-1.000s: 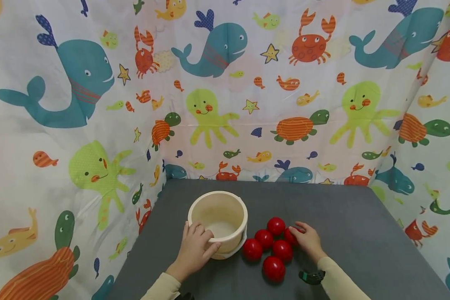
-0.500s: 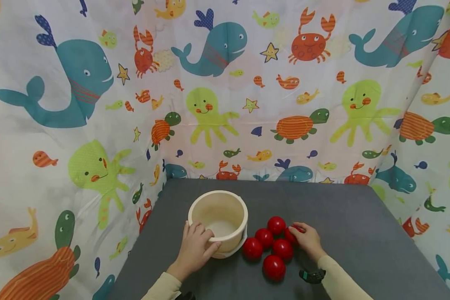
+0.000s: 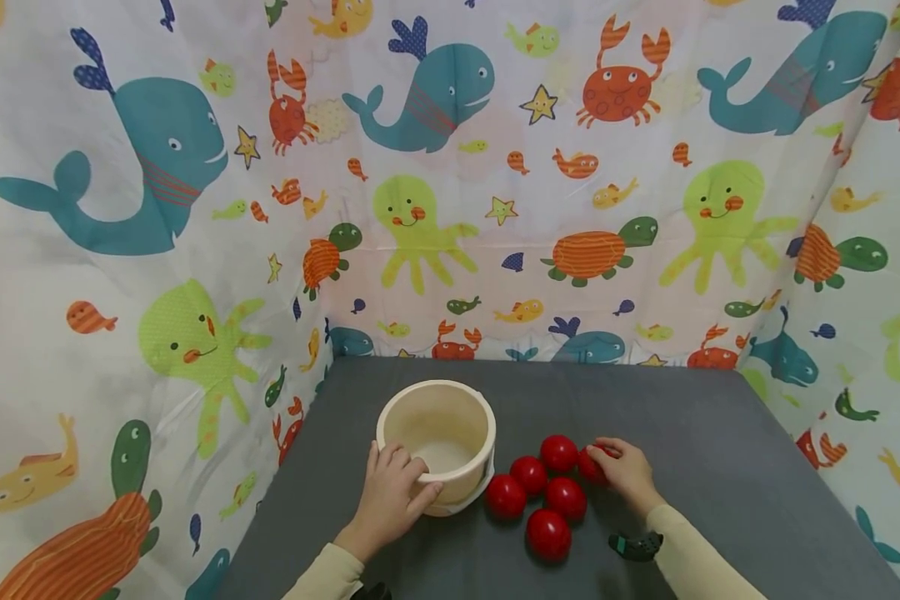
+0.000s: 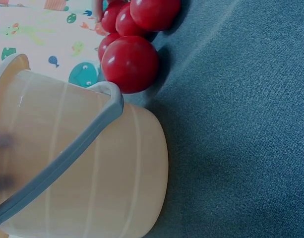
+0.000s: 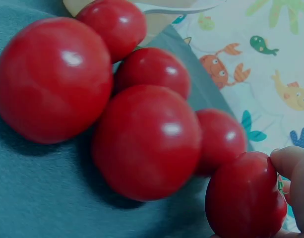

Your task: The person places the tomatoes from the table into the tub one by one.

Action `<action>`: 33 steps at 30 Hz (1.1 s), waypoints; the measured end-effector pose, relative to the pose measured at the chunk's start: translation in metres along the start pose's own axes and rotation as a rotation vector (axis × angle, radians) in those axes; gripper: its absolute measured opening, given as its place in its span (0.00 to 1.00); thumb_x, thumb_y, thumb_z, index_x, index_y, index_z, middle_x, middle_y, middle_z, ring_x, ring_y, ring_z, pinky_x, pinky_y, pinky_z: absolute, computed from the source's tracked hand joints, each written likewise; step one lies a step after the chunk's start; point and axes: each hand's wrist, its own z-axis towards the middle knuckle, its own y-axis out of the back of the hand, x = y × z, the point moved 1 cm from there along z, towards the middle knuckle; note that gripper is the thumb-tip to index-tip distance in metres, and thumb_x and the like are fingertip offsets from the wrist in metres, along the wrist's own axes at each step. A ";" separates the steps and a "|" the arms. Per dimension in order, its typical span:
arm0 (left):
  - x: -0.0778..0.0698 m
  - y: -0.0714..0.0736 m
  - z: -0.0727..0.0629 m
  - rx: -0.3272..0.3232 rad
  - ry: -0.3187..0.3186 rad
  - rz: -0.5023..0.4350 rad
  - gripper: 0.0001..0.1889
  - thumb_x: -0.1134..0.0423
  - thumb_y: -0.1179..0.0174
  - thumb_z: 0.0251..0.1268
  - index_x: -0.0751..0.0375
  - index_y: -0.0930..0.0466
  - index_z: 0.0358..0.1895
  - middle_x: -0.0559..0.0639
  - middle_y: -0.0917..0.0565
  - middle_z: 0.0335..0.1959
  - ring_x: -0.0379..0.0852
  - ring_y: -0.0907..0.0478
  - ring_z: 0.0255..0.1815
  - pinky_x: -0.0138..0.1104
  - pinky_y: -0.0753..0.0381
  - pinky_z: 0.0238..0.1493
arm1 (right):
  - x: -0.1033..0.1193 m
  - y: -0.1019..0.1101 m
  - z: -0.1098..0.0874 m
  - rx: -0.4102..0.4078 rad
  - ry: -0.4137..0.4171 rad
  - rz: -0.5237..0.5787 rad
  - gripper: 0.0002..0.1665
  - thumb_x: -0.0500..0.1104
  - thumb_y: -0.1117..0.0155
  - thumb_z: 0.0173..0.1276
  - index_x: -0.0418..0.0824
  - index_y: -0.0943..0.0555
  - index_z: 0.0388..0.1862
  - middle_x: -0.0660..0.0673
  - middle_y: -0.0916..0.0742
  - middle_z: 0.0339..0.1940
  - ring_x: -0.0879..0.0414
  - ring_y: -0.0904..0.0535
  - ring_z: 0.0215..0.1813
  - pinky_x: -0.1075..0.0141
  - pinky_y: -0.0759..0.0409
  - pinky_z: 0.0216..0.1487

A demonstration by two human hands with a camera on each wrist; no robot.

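Note:
My left hand (image 3: pixel 390 496) grips the near-left rim of a cream bucket (image 3: pixel 465 483), its thumb against the outer wall. The bucket stands upright, and its inside looks bare. In the left wrist view, a grey handle (image 4: pixel 72 153) hangs down the bucket's side. With its fingertips my right hand (image 3: pixel 632 473) holds a red tomato (image 5: pixel 243 196) at the right end of a cluster. A bit of green stem shows beside those fingers in the right wrist view. Several more tomatoes (image 3: pixel 566 498) lie close together between the bucket and this hand, the nearest one (image 3: pixel 548 535) toward me.
Everything stands on a dark grey table (image 3: pixel 682 433). A white curtain (image 3: pixel 487 250) printed with sea animals encloses the table at the back and both sides. A dark band (image 3: pixel 636 547) circles my right wrist.
My right hand has shifted slightly right with its tomato. The far tomato beside it has rolled a little to the right. My left hand and the bucket have stayed put.

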 end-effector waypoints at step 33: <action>-0.001 -0.001 0.002 -0.010 0.005 -0.006 0.15 0.46 0.32 0.66 0.53 0.21 0.33 0.52 0.23 0.35 0.61 0.25 0.56 0.81 0.38 0.63 | 0.222 -0.018 -0.001 0.141 0.383 -0.077 0.28 0.50 0.35 0.77 0.38 0.20 0.71 0.31 0.15 0.64 0.36 0.16 0.61 0.48 0.11 0.56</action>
